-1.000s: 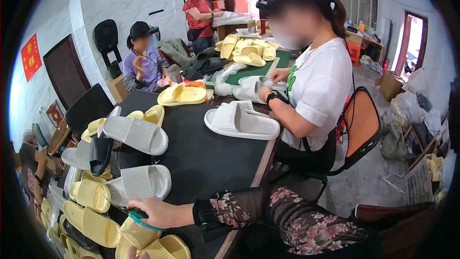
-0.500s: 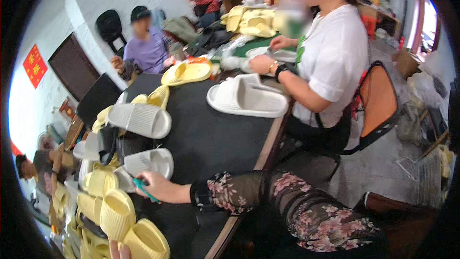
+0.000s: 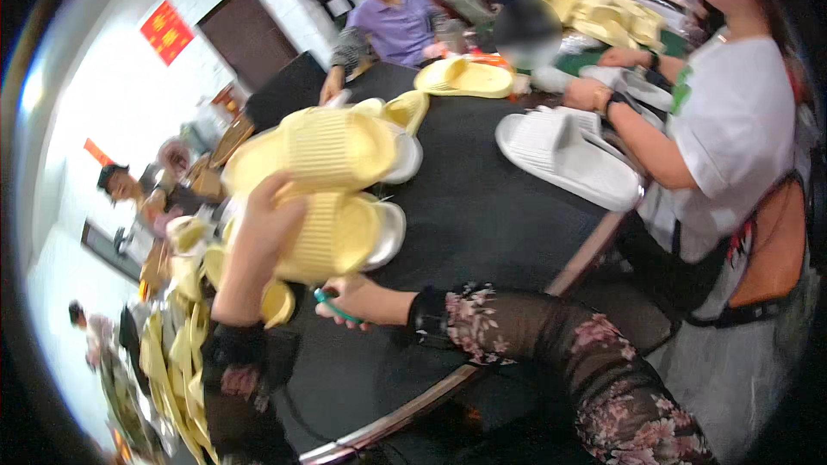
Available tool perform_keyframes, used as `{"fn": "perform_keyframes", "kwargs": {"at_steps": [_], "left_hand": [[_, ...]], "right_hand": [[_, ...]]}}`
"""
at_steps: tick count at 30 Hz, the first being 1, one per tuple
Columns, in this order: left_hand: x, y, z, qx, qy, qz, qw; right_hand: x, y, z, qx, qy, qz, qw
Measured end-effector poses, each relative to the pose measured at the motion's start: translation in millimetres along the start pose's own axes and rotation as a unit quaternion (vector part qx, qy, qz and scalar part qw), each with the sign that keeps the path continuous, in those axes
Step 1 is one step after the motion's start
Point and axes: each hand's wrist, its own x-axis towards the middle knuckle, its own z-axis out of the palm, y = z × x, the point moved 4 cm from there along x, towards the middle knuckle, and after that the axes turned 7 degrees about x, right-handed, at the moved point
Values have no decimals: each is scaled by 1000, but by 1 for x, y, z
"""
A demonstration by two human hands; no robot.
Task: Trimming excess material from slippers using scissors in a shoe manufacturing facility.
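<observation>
My left hand [image 3: 265, 228] is raised over the table's left side, closed around two yellow ribbed slippers, an upper slipper [image 3: 336, 151] and a lower slipper [image 3: 340, 228]. They look slightly blurred. Behind them, parts of two white slippers show, one upper right [image 3: 409, 158] and one lower right [image 3: 390, 234]. My right hand [image 3: 369, 300] is closed on a slim teal-handled tool [image 3: 334, 306], just below the lower yellow slipper. The tool's working end cannot be made out.
The dark table [image 3: 465, 232] has a wooden edge [image 3: 448, 386]. White slippers [image 3: 568, 159] lie before a co-worker in a white shirt [image 3: 732, 112] at right. A yellow slipper [image 3: 465, 77] and a yellow pile [image 3: 612, 13] lie farther back. More yellow slippers [image 3: 177, 370] are at lower left.
My left hand has lifted two yellow slippers from the near left, up and forward. My right hand keeps the teal-handled tool. The view has swung left, shifting the scene rightward.
</observation>
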Motion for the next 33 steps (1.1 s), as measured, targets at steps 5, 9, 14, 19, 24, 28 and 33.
{"fn": "perform_keyframes", "kwargs": {"at_steps": [5, 9, 14, 19, 24, 28, 33], "left_hand": [[56, 25, 85, 137, 88, 204, 965], [40, 21, 105, 157, 95, 265, 947], [-1, -17, 45, 245, 116, 192, 943], [-35, -113, -46, 308, 206, 40, 928], [-81, -200, -127, 362, 242, -92, 895], [-90, -233, -123, 209, 165, -147, 953], [-89, -232, -112, 220, 171, -145, 949]], "right_hand": [[40, 45, -12, 64, -72, -256, 962], [51, 52, -31, -43, -32, -256, 965], [10, 10, -4, 10, 1, 10, 1000], [7, 9, -9, -3, 20, 10, 1000], [6, 7, -9, -7, 15, 11, 1000], [4, 7, -10, -13, 12, 11, 1000], [5, 9, -9, -7, 13, 18, 1000]]}}
